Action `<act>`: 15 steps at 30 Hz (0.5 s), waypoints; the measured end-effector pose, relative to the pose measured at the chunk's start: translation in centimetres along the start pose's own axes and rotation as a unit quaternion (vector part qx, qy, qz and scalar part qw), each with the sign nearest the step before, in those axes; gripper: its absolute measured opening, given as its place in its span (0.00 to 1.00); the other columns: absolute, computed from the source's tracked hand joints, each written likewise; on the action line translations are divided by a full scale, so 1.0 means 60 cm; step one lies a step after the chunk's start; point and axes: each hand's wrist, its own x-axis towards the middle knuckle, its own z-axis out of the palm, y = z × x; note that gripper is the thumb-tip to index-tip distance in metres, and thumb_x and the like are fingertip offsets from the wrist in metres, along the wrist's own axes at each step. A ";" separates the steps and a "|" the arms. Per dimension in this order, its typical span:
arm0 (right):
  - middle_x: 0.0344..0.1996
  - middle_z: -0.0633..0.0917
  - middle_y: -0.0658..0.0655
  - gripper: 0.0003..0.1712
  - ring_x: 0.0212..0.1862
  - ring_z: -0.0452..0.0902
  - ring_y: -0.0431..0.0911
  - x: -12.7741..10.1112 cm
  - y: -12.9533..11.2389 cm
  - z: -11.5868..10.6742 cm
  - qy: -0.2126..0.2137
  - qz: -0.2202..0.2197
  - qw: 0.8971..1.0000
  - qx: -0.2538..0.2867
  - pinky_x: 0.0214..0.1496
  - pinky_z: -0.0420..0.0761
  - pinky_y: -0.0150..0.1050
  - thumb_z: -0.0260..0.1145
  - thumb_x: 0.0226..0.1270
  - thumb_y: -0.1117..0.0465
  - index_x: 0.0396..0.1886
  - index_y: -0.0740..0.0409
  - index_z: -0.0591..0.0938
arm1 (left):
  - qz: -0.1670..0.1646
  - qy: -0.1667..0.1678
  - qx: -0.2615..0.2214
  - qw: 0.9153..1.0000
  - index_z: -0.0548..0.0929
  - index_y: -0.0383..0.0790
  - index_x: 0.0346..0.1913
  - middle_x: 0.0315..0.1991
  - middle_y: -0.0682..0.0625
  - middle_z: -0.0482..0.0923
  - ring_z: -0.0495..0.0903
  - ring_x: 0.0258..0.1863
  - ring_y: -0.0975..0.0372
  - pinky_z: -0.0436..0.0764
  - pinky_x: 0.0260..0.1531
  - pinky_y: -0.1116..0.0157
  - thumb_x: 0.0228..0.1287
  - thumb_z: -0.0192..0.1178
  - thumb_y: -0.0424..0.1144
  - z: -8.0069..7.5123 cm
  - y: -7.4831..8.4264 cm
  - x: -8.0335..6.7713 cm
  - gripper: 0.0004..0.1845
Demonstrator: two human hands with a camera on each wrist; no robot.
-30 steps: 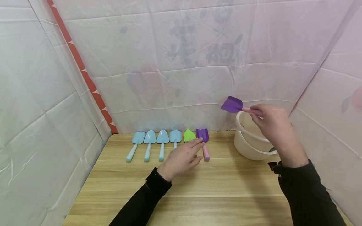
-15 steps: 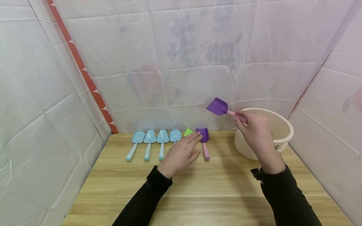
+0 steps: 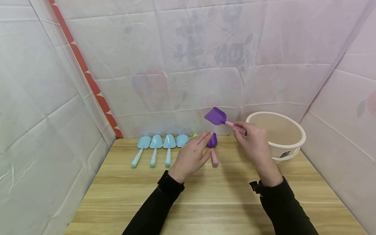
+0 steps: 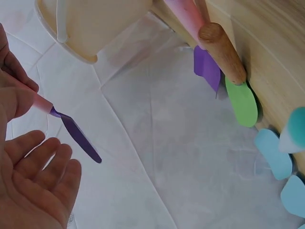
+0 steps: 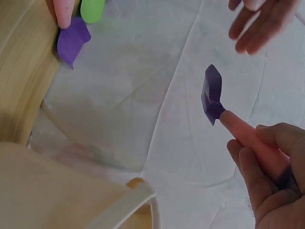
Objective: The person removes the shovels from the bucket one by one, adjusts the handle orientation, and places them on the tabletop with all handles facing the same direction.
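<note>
In the head view my right hand (image 3: 256,145) grips the pink handle of a small purple shovel (image 3: 215,116), held in the air with its blade towards the left. My left hand (image 3: 191,158) hovers with extended fingers over the row of shovels, to the left of the raised one, and holds nothing. A second purple shovel (image 3: 214,159) with a pink handle lies at the row's right end. Beside it is a green shovel (image 4: 242,102) with a wooden handle, mostly covered by my left hand in the head view. Several light blue shovels (image 3: 144,142) continue the row leftwards.
A white bucket (image 3: 277,150) stands at the back right of the wooden table (image 3: 220,213), right of my right hand. White sheeting (image 3: 188,91) hangs behind the table and on both sides. A red strip (image 3: 85,68) runs down the back left corner.
My right hand has moved left and slightly down with the purple shovel, away from over the bucket. My left hand has shifted slightly, now covering more of the green shovel.
</note>
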 end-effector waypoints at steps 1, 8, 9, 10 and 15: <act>0.43 0.98 0.71 0.11 0.33 0.92 0.57 -0.002 -0.001 0.003 0.002 -0.002 1.000 0.002 0.35 0.90 0.48 0.81 0.75 0.72 0.54 0.69 0.96 | 0.002 0.009 -0.001 1.000 0.77 0.35 0.87 0.85 0.40 0.80 0.84 0.82 0.49 0.86 0.83 0.53 0.85 0.74 0.42 0.000 0.001 0.002 0.35; 0.44 0.99 0.69 0.11 0.34 0.93 0.54 -0.019 -0.011 0.023 -0.002 0.015 1.000 0.026 0.33 0.88 0.35 0.80 0.76 0.71 0.55 0.67 0.96 | 0.016 0.042 0.013 0.999 0.79 0.36 0.86 0.84 0.43 0.82 0.85 0.81 0.52 0.85 0.82 0.59 0.85 0.73 0.41 0.009 0.004 0.016 0.33; 0.44 0.99 0.69 0.11 0.33 0.92 0.54 -0.021 -0.013 0.026 -0.005 0.017 0.999 0.028 0.32 0.86 0.32 0.80 0.77 0.71 0.55 0.67 0.96 | 0.017 0.044 0.015 0.999 0.79 0.37 0.85 0.84 0.43 0.82 0.86 0.81 0.52 0.85 0.82 0.59 0.85 0.73 0.41 0.011 0.003 0.017 0.33; 0.44 0.99 0.68 0.11 0.33 0.91 0.53 -0.023 -0.014 0.028 -0.006 0.017 0.999 0.029 0.32 0.84 0.30 0.80 0.77 0.71 0.55 0.67 0.96 | 0.017 0.045 0.016 0.999 0.79 0.37 0.85 0.84 0.43 0.82 0.86 0.81 0.52 0.85 0.82 0.59 0.85 0.73 0.40 0.013 0.003 0.018 0.33; 0.43 0.99 0.66 0.11 0.35 0.93 0.52 -0.029 -0.022 0.040 -0.015 0.004 0.999 0.034 0.34 0.89 0.38 0.82 0.76 0.70 0.54 0.66 0.97 | 0.011 0.046 0.023 0.999 0.79 0.39 0.86 0.83 0.44 0.83 0.85 0.81 0.53 0.85 0.82 0.60 0.85 0.73 0.39 0.020 -0.001 0.021 0.33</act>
